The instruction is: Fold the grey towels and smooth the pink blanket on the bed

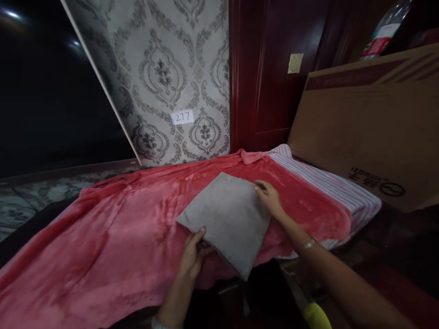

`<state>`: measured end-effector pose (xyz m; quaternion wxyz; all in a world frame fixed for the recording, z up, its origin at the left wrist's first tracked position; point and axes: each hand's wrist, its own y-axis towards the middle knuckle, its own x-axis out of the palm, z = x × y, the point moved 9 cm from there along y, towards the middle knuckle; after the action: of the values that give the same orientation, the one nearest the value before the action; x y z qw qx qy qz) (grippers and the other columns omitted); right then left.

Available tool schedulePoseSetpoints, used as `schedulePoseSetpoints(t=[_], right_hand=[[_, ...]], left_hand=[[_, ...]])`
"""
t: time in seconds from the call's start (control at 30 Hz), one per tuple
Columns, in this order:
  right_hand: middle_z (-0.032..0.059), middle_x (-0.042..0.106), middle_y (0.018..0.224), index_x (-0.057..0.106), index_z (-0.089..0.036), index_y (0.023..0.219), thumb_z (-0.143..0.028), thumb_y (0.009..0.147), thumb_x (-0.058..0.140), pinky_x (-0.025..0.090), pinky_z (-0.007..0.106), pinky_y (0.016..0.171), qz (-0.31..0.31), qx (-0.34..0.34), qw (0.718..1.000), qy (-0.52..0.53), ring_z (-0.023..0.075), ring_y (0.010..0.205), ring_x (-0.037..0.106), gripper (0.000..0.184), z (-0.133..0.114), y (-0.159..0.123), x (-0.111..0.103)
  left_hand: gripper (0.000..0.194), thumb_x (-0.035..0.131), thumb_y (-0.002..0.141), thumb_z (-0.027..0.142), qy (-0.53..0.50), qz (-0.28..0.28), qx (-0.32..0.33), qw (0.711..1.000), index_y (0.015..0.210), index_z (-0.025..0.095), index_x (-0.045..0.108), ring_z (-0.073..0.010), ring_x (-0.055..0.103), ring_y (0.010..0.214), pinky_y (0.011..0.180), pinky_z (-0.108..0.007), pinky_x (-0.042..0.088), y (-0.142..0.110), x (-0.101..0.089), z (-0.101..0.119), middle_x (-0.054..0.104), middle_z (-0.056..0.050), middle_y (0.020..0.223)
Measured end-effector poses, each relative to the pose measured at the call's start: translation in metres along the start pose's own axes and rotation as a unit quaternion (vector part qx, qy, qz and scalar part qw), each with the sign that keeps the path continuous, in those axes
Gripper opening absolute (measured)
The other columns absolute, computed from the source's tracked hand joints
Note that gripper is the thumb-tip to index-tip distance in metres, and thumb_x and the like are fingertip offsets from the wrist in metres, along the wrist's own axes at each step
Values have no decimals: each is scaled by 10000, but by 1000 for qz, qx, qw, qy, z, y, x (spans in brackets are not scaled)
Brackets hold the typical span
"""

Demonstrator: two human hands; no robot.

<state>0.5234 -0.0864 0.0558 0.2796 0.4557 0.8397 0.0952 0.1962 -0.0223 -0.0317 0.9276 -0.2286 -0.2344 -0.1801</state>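
Observation:
A grey, square piece of soft-looking cloth is held over the red blanket, one corner pointing toward me. It looks fairly flat and thick at the near edge; whether it is folded cannot be made out. My left hand grips its lower left edge, thumb on top and fingers underneath. On the far right edge, my right hand is closed with thumb and fingers on the cloth's border. A bracelet circles my right wrist.
A striped cloth shows at the blanket's right side. Behind it leans a large cardboard box, with a plastic bottle above. A dark screen stands at left. Something yellow lies low at right.

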Motion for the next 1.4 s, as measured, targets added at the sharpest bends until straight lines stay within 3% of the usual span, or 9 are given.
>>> schedulePoseSetpoints(t=[0.13,0.2,0.3,0.43,0.57,0.8,1.0,1.2,1.4], right_hand=[[67,690,774,658,-219,781,-684,811,585,530,343,699,19,60,991,121,222,743,628,472,36,-85,-37],[22,593,595,621,-218,688,-801,751,622,457,297,529,-53,153,967,197,172,550,539,586,50,-128,-28],[31,598,551,650,-199,691,-904,672,639,426,287,453,-203,292,881,313,168,465,533,705,50,-188,10],[87,768,889,734,-229,1014,-772,703,757,587,406,747,-213,363,757,499,274,841,724,626,33,-212,37],[101,774,1086,741,-218,1043,-512,580,930,522,485,1039,-129,424,698,563,339,1154,673,581,39,-212,41],[106,777,1058,748,-181,963,-386,504,962,520,488,1060,-110,477,695,526,356,1121,682,547,38,-232,40],[118,768,1093,755,-150,984,-376,487,965,542,467,1012,-106,485,699,514,352,1090,683,585,39,-233,36],[88,779,1067,750,-175,943,-356,461,966,545,465,1027,-87,506,691,509,341,1083,691,558,48,-236,36],[78,775,1097,727,-187,1013,-357,546,935,563,469,1034,-83,512,704,486,331,1115,695,539,60,-237,32]], left_hand=[[401,862,615,243,-30,10,-6,999,959,175,667,-189,705,701,646,-328,636,0,7,3,763,-39,882],[378,840,624,207,-53,25,-2,998,958,167,666,-182,701,687,621,-315,628,-2,11,4,762,-38,869],[360,818,638,172,-81,38,10,996,965,166,669,-181,704,694,631,-313,632,-9,23,5,764,-36,873],[395,824,667,170,-89,23,13,996,1032,176,671,-191,731,793,730,-330,649,-29,39,1,779,-54,994],[445,840,667,172,-67,42,-18,997,1076,165,664,-209,743,824,760,-340,654,-43,31,-17,778,-74,1034],[406,834,695,192,-49,13,-41,998,1063,175,661,-256,750,905,767,-368,651,-43,4,-25,763,-107,1063],[104,640,766,151,-110,66,-38,991,868,170,653,-245,741,840,719,-374,639,-31,-20,-1,759,-112,960],[47,597,805,170,-95,11,-44,994,833,172,636,-227,714,739,780,-421,623,-13,-30,27,725,-92,799],[406,552,903,501,-79,-106,-104,986,1040,144,690,-338,744,864,831,-539,590,18,-28,38,761,-170,913]])
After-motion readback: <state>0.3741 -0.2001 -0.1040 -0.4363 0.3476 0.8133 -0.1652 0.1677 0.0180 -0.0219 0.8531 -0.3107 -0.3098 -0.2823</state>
